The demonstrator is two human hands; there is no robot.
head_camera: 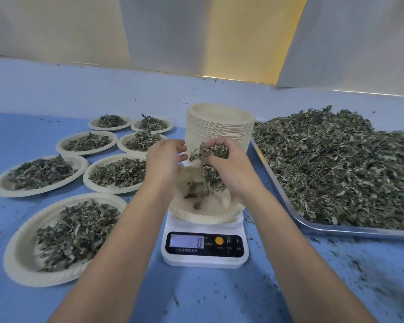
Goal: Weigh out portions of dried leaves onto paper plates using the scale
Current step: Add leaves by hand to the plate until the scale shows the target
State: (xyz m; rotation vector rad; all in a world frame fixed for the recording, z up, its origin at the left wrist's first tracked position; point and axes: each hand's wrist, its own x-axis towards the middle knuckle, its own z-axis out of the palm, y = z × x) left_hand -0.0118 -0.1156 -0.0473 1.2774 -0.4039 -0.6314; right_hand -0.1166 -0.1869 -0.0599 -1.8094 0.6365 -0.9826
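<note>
A white digital scale (204,249) stands on the blue table, its display reading 0. On it sits a paper plate (210,214) with a few dried leaves inside. My right hand (231,169) hovers over the plate and grips a clump of dried leaves (210,164), with strands hanging down toward the plate. My left hand (165,160) is just left of the clump, fingers loosely curved and holding nothing. A big heap of dried leaves (336,164) fills a metal tray (336,228) on the right.
Behind the scale rises a tall stack of empty paper plates (219,122). Several filled plates lie to the left, the nearest one (63,238) at front left. Leaf crumbs are scattered over the blue table (196,294). A pale wall runs along the back.
</note>
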